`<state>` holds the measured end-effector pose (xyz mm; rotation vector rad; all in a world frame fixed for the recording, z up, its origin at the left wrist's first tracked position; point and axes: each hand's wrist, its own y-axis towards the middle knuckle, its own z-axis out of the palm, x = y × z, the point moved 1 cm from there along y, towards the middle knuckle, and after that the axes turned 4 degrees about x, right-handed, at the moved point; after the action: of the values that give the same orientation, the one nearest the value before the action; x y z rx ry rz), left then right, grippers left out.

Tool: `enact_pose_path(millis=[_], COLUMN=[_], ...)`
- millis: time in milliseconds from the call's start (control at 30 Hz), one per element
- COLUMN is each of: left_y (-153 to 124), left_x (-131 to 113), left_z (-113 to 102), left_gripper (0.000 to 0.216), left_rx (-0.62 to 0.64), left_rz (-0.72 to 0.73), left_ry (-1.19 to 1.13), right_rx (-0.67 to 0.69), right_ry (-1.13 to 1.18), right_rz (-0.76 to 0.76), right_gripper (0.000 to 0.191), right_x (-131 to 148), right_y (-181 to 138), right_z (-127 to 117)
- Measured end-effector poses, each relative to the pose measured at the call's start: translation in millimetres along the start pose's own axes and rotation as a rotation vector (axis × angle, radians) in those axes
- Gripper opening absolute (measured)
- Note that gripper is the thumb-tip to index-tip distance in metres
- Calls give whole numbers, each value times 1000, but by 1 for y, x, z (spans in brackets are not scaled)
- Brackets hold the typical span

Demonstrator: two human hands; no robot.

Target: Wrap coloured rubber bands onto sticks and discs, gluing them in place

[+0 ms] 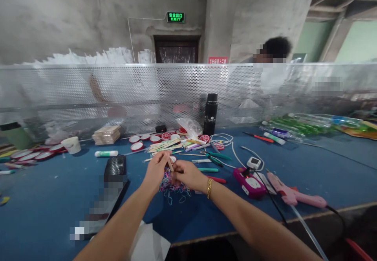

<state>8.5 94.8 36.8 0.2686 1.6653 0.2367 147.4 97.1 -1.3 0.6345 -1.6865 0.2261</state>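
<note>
My left hand (158,168) and my right hand (188,173) meet over the blue table (55,198). Between their fingertips is a short, pale wooden craft stick (170,164), pinched from both sides. Beneath them lies a tangled pile of small coloured rubber bands (173,188), partly covered by my right fingers. A gold bracelet (209,188) circles my right wrist. Just beyond my hands is a heap of thin wooden sticks (165,145) with markers. Whether a rubber band is looped on the held stick is too small to tell.
A phone on a stand (113,182) is at left. Right of my hands are a magenta power strip (250,183) and a pink glue gun (294,192) with cords. A black bottle (210,115) stands by the perforated metal divider (123,92). Another person (272,72) sits beyond it.
</note>
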Motion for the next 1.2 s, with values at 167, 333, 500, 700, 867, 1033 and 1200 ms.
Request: enact_pose_path(millis=[167, 333, 500, 700, 867, 1033, 1200], left_y=[1, 3, 2, 0, 1, 0, -5], left_x=[2, 1, 0, -1, 3, 7, 5], left_z=[3, 0, 1, 3, 4, 7, 10], left_gripper=[38, 33, 32, 35, 34, 34, 35], left_rx=[3, -95, -17, 61, 93, 174, 225], left_rz=[-43, -92, -177, -245, -225, -217, -217], left_ry=[-167, -318, -292, -213, -195, -157, -104], right_rx=[-18, -98, -349, -322, -262, -264, -277], right_ry=[-78, -530, -1030, -1357, -1401, -1464, -1483], right_rz=[-2, -84, 45, 319, 361, 407, 452], right_gripper=[10, 23, 25, 21, 23, 31, 35], right_x=[-3, 10, 23, 17, 10, 2, -4], right_y=[1, -2, -10, -19, -17, -13, -10], right_z=[-3, -24, -70, -106, -104, -93, -89])
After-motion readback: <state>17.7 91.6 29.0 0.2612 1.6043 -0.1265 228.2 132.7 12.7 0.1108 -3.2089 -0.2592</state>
